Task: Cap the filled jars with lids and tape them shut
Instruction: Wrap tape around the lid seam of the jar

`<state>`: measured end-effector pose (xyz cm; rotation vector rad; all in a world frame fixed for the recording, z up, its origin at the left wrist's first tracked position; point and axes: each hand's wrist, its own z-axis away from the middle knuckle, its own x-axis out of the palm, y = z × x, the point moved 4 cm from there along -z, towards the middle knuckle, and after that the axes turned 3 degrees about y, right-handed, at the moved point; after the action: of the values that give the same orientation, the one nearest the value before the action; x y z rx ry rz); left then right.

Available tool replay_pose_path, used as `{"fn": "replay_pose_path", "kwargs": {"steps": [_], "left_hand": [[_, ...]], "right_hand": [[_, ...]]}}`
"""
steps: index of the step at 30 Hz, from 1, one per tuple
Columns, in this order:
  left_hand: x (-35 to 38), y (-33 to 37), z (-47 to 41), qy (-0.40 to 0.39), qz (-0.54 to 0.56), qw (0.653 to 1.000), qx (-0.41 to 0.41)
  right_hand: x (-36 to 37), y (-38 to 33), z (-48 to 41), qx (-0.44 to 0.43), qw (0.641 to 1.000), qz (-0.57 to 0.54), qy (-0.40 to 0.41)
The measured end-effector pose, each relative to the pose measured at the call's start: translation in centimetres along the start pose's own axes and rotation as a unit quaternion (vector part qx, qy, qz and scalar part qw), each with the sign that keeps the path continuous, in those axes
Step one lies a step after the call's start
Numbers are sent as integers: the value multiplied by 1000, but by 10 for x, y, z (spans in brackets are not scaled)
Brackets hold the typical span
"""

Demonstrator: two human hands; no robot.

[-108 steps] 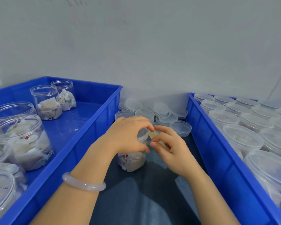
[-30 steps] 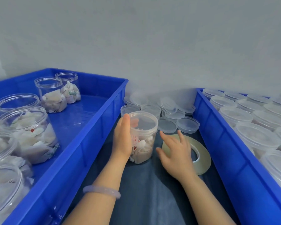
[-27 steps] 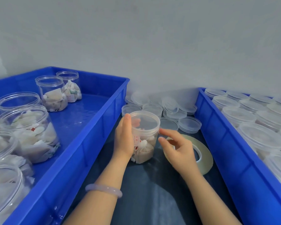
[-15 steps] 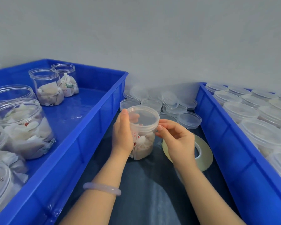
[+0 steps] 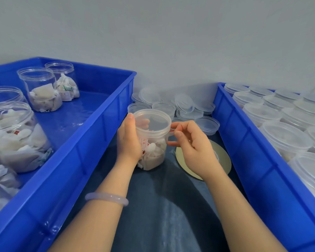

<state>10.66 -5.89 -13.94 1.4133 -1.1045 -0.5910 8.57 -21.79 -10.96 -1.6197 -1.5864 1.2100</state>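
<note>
At 9 o'clock, a blue crate (image 5: 98, 135) holds open filled jars (image 5: 42, 91). The left hand (image 5: 128, 140) has its grip wrapped round the jar (image 5: 153, 148) standing mid-desk (image 5: 162, 206). The right hand (image 5: 193, 146) pinches the lid (image 5: 153, 120) at its 3 o'clock rim. The tape roll (image 5: 224, 160) lies flat at the jar's 4 o'clock.

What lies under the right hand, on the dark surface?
A flat roll of tape lies under the right hand. Its rim and part of its core show; the hand and wrist cover the rest.
</note>
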Motion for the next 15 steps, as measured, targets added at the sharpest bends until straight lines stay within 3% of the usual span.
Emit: {"fn": "replay_pose_path", "kwargs": {"steps": [11,15], "left_hand": [[0,0,0,-8,12,1000,9],[3,-2,1,-23,32,999,-15]], "right_hand": [[5,8,-10,23,996,72,50],[0,17,-12,79,987,-41,135]]}}
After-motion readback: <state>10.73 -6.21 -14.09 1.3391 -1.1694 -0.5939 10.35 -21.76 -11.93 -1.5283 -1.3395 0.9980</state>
